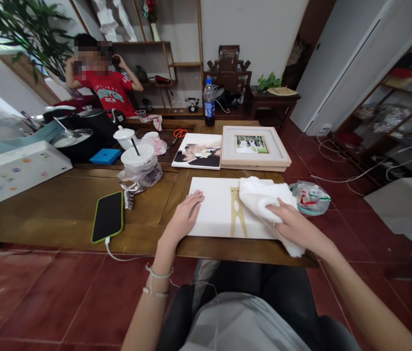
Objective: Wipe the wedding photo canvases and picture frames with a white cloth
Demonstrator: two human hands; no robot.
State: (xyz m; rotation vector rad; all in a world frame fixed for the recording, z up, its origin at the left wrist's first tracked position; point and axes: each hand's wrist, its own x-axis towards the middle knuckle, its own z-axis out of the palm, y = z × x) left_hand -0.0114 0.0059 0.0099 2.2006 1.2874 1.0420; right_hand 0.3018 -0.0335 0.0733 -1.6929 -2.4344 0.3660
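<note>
A white rectangular panel lies flat on the wooden table in front of me, with a gold-coloured stand piece on its face. My left hand rests on the panel's left edge, fingers stretched out and holding nothing. In my right hand is a bunched white towel, pressed on the panel's right part and covering it there. Part of the towel hangs past the near right corner. Behind the panel lie a photo print and a light wooden picture frame with a small photo inside.
Left on the table are a charging phone, a lidded cup, a blue box and orange-handled scissors. A dark drink bottle stands behind. A bag-lined bin is right. A person in red is across.
</note>
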